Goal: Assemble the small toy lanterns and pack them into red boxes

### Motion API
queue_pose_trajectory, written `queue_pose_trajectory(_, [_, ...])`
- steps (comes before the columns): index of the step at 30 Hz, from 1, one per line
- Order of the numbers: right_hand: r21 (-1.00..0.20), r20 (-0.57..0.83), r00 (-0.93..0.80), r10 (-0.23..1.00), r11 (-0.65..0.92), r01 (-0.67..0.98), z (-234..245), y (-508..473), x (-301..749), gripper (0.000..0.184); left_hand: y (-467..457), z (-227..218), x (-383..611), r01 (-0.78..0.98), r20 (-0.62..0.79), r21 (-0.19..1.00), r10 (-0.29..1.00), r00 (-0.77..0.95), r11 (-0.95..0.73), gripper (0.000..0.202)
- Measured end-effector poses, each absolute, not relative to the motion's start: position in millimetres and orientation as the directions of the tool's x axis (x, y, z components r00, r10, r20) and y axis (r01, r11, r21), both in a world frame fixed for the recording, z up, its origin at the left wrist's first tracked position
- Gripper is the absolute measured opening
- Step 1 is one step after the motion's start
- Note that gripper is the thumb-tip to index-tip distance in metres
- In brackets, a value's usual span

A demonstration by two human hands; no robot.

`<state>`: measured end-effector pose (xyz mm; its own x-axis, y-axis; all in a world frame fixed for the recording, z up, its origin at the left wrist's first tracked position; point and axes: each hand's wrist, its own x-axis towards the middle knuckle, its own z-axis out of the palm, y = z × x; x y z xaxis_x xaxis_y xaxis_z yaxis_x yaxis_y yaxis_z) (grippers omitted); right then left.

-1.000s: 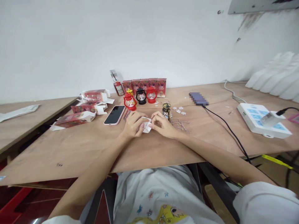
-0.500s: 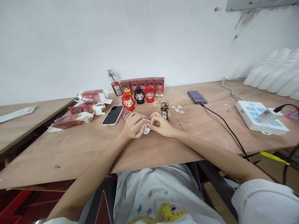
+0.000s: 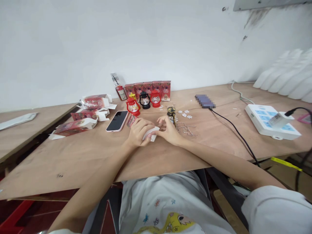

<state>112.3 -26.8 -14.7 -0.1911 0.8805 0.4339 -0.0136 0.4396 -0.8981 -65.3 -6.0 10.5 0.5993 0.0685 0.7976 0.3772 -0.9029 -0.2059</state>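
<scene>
Card [image 3: 149,130] is being extended rightward since earlier; likely light, creasable, best edge-held; being clasped by left grip [image 3: 140,132], right grip [image 3: 169,131] unclear.

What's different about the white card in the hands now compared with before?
The white card has shifted: one flap now sticks out farther toward the right hand. The left hand still holds it, and the right thumb still touches it. The black lantern and pink-edged phone stayed put; the camera just moved slightly.

A scuffed pale wall [image 3: 97,42] rises behind a brown wooden table [image 3: 73,156], with another tabletop [image 3: 45,119] at left.
</scene>
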Motion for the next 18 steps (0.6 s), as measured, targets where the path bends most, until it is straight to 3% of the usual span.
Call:
queue_pose_trajectory(3, [-0.945, 0.325, -0.243, 0.914, 0.307, -0.111, -14, -27, 113, 0.064, -12, 15, -61, 0.33, 0.823, -0.257, -0.027, 0.567, -0.908, 0.023])
queue_pose_trajectory(8, [-0.913, 0.131, -0.416, 0.9, -0.054, -0.405, -7, -24, 113, 0.06, -30, 19, -48, 0.23, 0.742, -0.466, -0.236, 0.627, -0.854, 0.021])
queue_pose_trajectory(11, [-0.883, 0.127, -0.467, 0.875, -0.114, -0.454, -3, -26, 112, 0.057, -40, 12, -37, 0.138, 0.648, -0.595, -0.372, 0.664, -0.792, 0.011])
queue_pose_trajectory(14, [-0.921, 0.203, -0.432, 0.879, 0.022, -0.388, 2, -35, 114, 0.046, -45, 1, -30, 0.029, 0.55, -0.657, -0.452, 0.702, -0.754, 0.01])
queue_pose_trajectory(18, [-0.853, 0.518, -0.201, 0.832, 0.486, -0.189, 11, -46, 123, 0.044, -41, -7, -29, 0.107, 0.625, -0.496, -0.269, 0.732, -0.862, 0.026])
